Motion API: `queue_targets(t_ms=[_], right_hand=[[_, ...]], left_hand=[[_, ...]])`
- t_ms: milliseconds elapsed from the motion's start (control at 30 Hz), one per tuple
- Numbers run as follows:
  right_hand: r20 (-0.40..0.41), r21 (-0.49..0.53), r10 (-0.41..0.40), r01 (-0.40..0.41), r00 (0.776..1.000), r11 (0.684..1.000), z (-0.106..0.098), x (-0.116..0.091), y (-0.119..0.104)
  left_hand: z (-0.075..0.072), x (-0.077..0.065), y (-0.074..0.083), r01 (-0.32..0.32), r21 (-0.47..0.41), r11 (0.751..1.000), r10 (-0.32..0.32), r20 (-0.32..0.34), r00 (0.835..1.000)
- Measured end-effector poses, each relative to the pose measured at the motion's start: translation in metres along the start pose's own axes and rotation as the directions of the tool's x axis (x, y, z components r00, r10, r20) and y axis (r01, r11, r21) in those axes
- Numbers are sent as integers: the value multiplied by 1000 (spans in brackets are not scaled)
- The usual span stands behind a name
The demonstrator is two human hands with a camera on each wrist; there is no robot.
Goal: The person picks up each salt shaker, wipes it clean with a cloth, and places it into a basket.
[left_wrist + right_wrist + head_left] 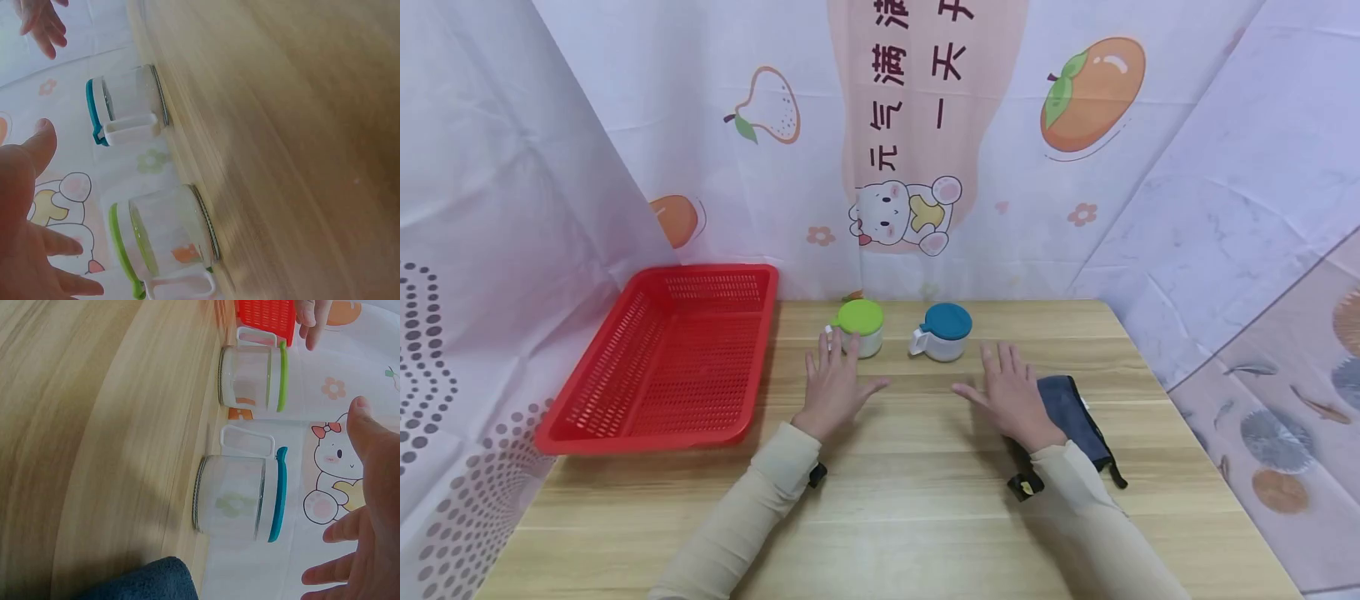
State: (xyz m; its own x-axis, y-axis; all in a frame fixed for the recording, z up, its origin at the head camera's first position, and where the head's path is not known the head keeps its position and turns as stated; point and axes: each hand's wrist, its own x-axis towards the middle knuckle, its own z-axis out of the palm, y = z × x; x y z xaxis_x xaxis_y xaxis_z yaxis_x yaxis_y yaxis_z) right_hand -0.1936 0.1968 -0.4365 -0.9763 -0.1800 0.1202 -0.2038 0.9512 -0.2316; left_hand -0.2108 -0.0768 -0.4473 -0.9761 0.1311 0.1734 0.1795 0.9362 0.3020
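Two clear jars with white handles stand upright near the back of the wooden table. One jar has a green lid (860, 317), the other a blue lid (948, 322). My left hand (833, 392) hovers in front of the green-lidded jar (169, 234), fingers spread and holding nothing; in the head view its fingertips overlap that jar. My right hand (1013, 398), also spread and without anything in it, is to the right and front of the blue-lidded jar (231, 497). Beneath the right hand and wrist lies a dark blue-grey cloth pouch (1067, 417) with black edging, partly covered.
A red perforated plastic basket (752, 367) sits on the left of the wooden table (910, 517). Behind it and the jars hangs a printed curtain (805, 192), and more patterned cloth (1262, 417) borders the right side.
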Motion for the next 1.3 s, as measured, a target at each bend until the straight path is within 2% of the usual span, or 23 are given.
queue_targets(t_ms=[233,667,900,1300], right_hand=[[6,18,18,-18,1000,1000,-4,-3,5],[27,19,64,-64,998,998,-5,-12,20],[38,25,90,-91,995,996,-4,-16,25],[66,35,128,-131,990,991,-4,-28,37]], left_hand=[[-2,7,-5,45,12,999,-45,-2,999],[-5,19,-15,102,-111,989,-101,16,995],[-7,25,-21,122,-161,979,-129,-35,991],[-7,31,-25,141,-256,956,-147,-6,989]])
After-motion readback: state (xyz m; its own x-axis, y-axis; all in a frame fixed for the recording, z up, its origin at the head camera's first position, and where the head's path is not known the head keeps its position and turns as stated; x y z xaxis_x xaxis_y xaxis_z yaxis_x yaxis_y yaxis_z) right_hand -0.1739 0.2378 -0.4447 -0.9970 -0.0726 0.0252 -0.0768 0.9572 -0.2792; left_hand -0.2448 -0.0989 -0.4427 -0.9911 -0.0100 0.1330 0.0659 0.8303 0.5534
